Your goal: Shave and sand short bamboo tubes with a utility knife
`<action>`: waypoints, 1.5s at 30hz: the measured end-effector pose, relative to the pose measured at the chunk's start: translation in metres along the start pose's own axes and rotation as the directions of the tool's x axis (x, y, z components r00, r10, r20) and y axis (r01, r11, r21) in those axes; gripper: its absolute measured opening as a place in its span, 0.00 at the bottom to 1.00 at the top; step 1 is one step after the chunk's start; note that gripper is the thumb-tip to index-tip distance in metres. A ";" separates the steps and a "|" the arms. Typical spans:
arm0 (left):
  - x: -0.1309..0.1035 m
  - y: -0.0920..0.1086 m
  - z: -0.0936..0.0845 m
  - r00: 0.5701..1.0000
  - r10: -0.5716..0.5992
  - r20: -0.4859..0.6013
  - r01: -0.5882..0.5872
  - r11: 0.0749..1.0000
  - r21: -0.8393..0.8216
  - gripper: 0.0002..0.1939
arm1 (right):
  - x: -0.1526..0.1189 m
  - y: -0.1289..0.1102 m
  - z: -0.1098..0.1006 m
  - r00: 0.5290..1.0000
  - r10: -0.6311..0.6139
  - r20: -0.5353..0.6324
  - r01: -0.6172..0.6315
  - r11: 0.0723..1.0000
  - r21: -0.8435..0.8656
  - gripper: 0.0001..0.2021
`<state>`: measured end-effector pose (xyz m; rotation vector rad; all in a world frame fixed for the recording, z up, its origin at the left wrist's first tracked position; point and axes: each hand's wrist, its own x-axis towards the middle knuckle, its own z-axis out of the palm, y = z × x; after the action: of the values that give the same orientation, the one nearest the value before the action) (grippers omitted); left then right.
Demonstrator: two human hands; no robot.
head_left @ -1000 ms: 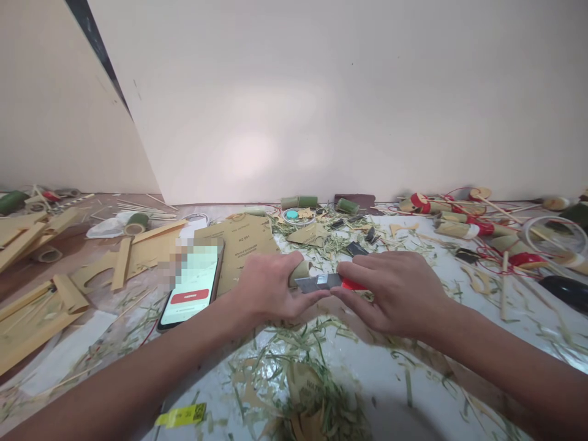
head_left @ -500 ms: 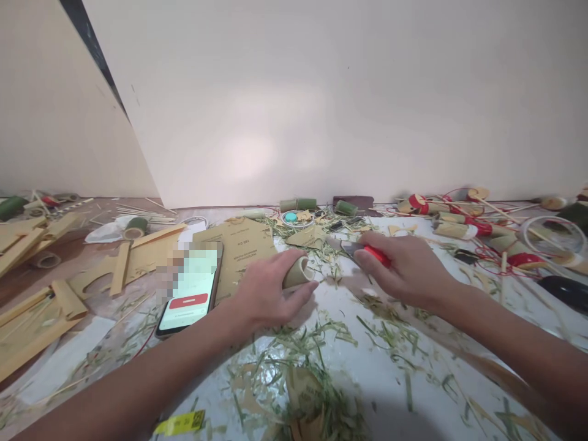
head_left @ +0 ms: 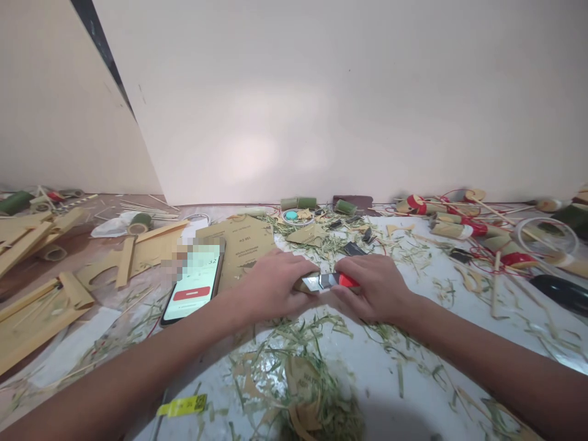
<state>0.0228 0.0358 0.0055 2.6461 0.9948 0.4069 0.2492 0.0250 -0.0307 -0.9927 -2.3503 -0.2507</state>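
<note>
Just left of the middle, my left hand is closed around a short bamboo tube, most of which the fingers hide. My right hand grips a knife by its red handle. The knife's blade points left and lies against the end of the tube; whether it reaches inside the tube I cannot tell. Green and pale bamboo shavings are scattered on the white surface below both hands.
A phone with a lit screen lies left of my left hand on brown sandpaper sheets. Cardboard pieces spread at the left. Bamboo parts with red bands, red cord and a tape roll crowd the right. A pale wall rises behind.
My right hand has moved left with the knife, bringing the blade to the bamboo tube. The tube has turned in my left hand, so its open end no longer faces me.
</note>
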 end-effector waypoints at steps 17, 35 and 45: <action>0.005 -0.007 -0.001 0.991 -0.089 0.100 0.104 0.983 -0.151 0.17 | -0.005 -0.002 -0.005 0.998 0.045 0.045 -0.047 0.998 0.032 0.17; 0.007 0.001 0.006 0.992 -0.112 0.065 0.110 0.993 0.031 0.20 | -0.003 -0.002 -0.002 0.997 0.012 0.073 -0.018 0.997 0.076 0.17; 0.005 0.000 0.010 0.996 -0.088 0.025 0.086 0.994 0.062 0.21 | -0.004 -0.002 -0.001 0.995 0.004 0.104 -0.014 0.995 0.096 0.19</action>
<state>0.0301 0.0377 -0.0031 2.6430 1.1263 0.3241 0.2506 0.0210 -0.0317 -0.9914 -2.4256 -0.0824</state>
